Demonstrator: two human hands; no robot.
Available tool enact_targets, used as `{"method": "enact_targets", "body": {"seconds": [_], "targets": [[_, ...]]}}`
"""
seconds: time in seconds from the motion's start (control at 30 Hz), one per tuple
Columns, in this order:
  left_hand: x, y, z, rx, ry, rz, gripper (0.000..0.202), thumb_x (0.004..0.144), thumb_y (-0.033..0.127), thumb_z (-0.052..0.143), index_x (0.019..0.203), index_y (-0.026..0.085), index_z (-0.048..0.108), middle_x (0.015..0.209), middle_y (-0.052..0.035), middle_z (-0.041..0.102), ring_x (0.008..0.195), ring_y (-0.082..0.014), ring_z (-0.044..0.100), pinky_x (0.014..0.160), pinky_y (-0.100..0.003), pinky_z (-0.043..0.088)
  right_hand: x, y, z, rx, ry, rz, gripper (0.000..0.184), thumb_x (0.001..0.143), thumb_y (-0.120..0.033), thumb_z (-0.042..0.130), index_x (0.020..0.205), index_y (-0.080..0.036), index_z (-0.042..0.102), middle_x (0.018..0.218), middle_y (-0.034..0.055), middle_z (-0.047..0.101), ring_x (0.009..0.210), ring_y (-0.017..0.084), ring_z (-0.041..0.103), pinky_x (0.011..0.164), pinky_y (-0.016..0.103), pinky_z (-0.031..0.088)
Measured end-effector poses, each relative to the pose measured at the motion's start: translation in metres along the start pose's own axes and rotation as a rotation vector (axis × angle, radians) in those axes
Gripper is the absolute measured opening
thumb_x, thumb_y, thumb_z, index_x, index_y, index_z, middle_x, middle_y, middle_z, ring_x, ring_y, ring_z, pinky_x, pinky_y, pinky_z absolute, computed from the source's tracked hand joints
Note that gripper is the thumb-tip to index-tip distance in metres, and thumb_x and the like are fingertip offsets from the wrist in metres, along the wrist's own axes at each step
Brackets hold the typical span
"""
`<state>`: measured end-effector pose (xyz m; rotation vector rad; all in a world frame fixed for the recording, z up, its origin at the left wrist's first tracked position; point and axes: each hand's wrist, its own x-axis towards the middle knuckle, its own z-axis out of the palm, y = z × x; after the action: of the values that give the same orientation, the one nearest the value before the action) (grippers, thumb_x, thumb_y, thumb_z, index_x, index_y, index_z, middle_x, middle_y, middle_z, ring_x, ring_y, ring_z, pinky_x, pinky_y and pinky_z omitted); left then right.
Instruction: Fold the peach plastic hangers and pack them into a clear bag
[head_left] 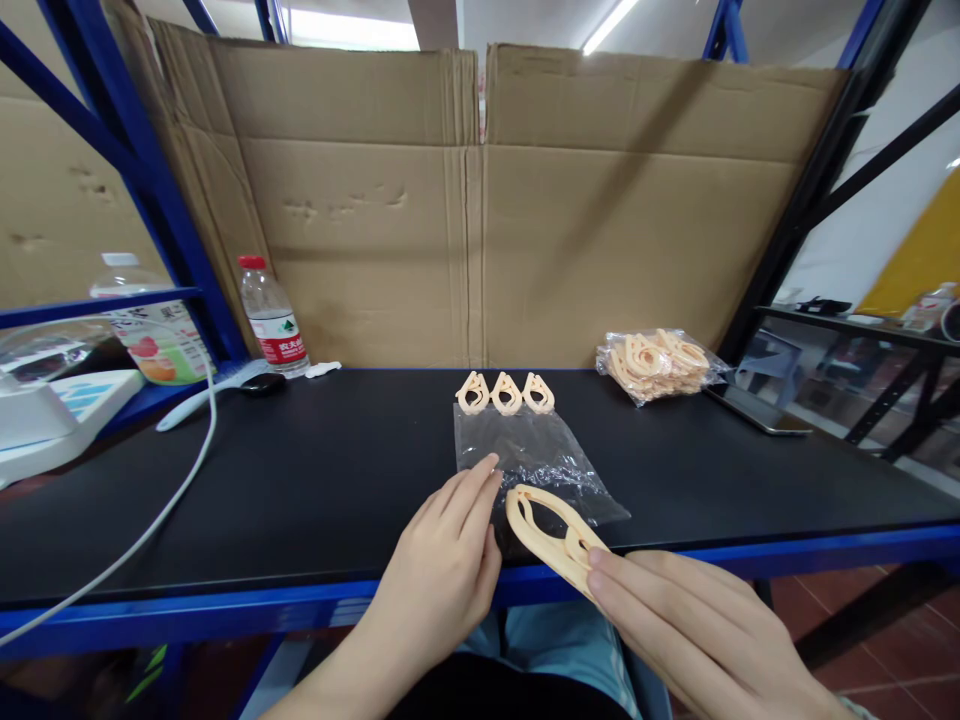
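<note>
Bright overhead strip lighting, sharp centre, wide-angle bending at edges, glare on plastic.

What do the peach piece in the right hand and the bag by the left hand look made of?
The peach piece in the right hand looks like moulded plastic, fairly matte: even colour, smooth cut-out loops. The bag touched by the left hand looks like thin clear plastic film, glossy: see-through, crinkled, with bright glints.
</note>
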<state>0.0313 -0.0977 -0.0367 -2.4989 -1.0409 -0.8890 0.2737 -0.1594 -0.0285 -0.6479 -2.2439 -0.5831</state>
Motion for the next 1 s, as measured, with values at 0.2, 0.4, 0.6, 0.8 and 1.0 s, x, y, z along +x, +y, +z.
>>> {"method": "enact_targets", "body": {"seconds": [0.2,0.4,0.6,0.8,1.0], "targets": [[0.001,0.002,-0.003,-0.069,0.046,-0.006,0.018,0.083,0.007,0.043,0.089,0.012,0.059,0.119,-0.0143,0.056,0.109,-0.0271,0.054,0.089,-0.042,0.052,-0.001,-0.003,0.004,0.016,0.019,0.031,0.038,0.096,-0.018,0.036,0.129,-0.013,0.055,0.112,0.0096,0.067,0.096,0.021,0.067,0.075,0.029,0.059],[-0.002,0.0,0.001,-0.076,0.071,0.007,0.019,0.085,0.008,0.043,0.091,0.011,0.061,0.1,-0.0114,0.062,0.094,-0.0234,0.059,0.081,-0.038,0.055,-0.004,-0.002,-0.001,0.003,0.001,0.056,0.033,0.095,-0.015,0.041,0.121,-0.01,0.06,0.113,0.0113,0.067,0.1,0.022,0.064,0.077,0.029,0.058],[-0.001,0.0,0.002,-0.047,0.058,0.05,0.024,0.085,0.007,0.042,0.099,0.007,0.062,0.099,-0.0119,0.062,0.094,-0.0231,0.058,0.083,-0.037,0.055,-0.002,-0.001,-0.005,0.007,-0.009,0.065,0.029,0.092,-0.011,0.05,0.118,-0.01,0.062,0.112,0.0104,0.067,0.102,0.021,0.063,0.078,0.029,0.058],[-0.003,-0.001,0.002,0.008,0.048,0.065,0.033,0.084,0.006,0.042,0.113,0.004,0.056,0.113,-0.015,0.057,0.101,-0.0237,0.056,0.087,-0.037,0.054,-0.007,-0.005,0.003,-0.005,0.056,0.044,0.033,0.095,-0.015,0.041,0.122,-0.011,0.06,0.109,0.0106,0.068,0.097,0.022,0.065,0.074,0.03,0.058],[-0.003,0.0,0.001,0.064,0.072,0.057,0.045,0.084,0.007,0.042,0.128,0.003,0.045,0.127,-0.0182,0.048,0.114,-0.0266,0.05,0.093,-0.039,0.051,-0.005,-0.001,0.006,0.026,0.03,0.003,0.033,0.096,-0.015,0.038,0.12,-0.009,0.06,0.11,0.0115,0.068,0.096,0.02,0.065,0.075,0.029,0.058]]}}
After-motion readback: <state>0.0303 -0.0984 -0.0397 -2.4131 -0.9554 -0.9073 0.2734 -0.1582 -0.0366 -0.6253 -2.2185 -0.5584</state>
